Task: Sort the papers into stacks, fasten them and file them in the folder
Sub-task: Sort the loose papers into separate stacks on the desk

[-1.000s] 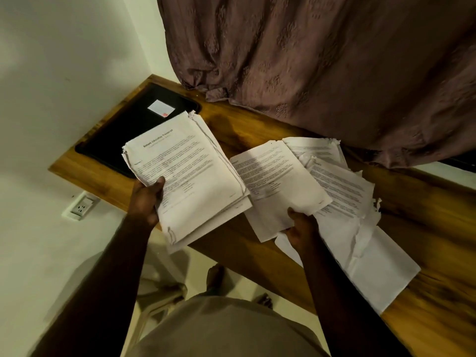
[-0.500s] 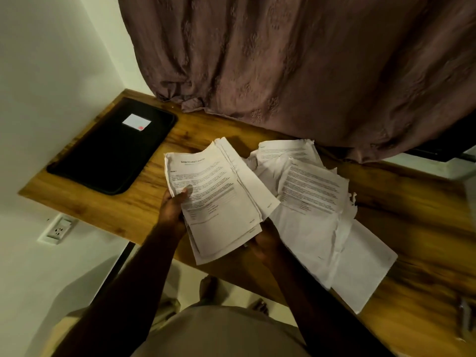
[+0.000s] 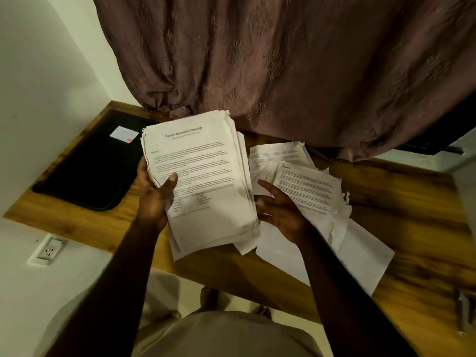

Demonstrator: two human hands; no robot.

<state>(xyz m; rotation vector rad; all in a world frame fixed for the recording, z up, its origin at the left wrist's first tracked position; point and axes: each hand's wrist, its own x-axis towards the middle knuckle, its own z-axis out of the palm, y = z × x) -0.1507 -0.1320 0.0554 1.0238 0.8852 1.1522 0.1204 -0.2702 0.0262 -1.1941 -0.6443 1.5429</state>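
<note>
My left hand (image 3: pixel 157 197) grips a thick stack of printed papers (image 3: pixel 203 176) by its left edge, thumb on the top sheet, lifted over the wooden desk (image 3: pixel 401 215). My right hand (image 3: pixel 280 210) is beside the stack's right edge, palm up with fingers spread, touching that edge and holding nothing. Loose, crumpled printed sheets (image 3: pixel 306 184) lie spread on the desk to the right, partly under my right hand. A black folder (image 3: pixel 87 171) with a small white label lies flat at the desk's left end.
A brown curtain (image 3: pixel 283 60) hangs over the back of the desk. A small metal object (image 3: pixel 465 313), blurred, lies near the desk's right front edge. A wall socket (image 3: pixel 49 249) sits below the desk on the left wall.
The left hand has raised the stack and brought it nearer the camera. The right hand came out from under the papers and now lies palm up at the stack's right edge.
</note>
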